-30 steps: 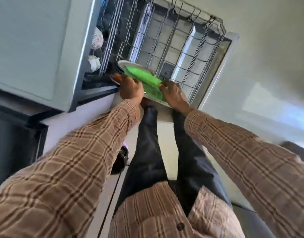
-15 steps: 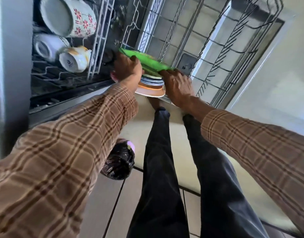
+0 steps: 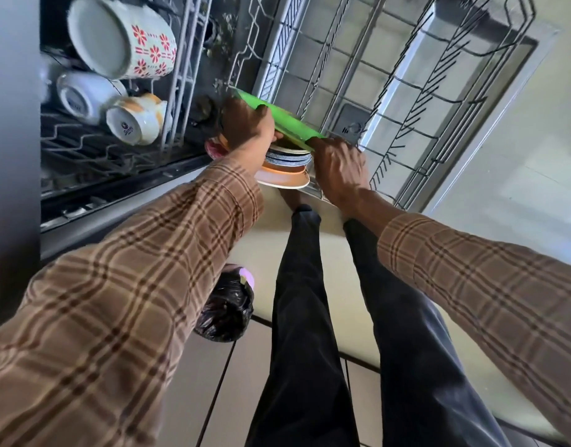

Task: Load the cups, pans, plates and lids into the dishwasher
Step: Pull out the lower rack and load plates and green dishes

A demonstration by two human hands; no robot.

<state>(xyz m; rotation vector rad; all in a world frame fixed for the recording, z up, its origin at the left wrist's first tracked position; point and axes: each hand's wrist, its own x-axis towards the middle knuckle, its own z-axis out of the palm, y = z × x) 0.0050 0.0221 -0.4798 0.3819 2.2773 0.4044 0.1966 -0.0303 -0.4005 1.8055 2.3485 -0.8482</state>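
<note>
1. Green plate (image 3: 282, 122) tops a stack of plates (image 3: 285, 166), held over the near corner of the pulled-out lower rack (image 3: 406, 101).
2. Left hand (image 3: 245, 127): fingers clamped on the stack's left edge.
3. Right hand (image 3: 338, 166): fingers curled on the right edge.
4. Upper rack (image 3: 116, 146) holds a floral mug (image 3: 126, 40) and two cups (image 3: 135, 119), left of the stack.
5. Black bag (image 3: 226, 314) on the floor below.

Green plate (image 3: 285, 122) tilted atop plate stack (image 3: 287, 169) over lower rack (image 3: 406, 101)
</note>
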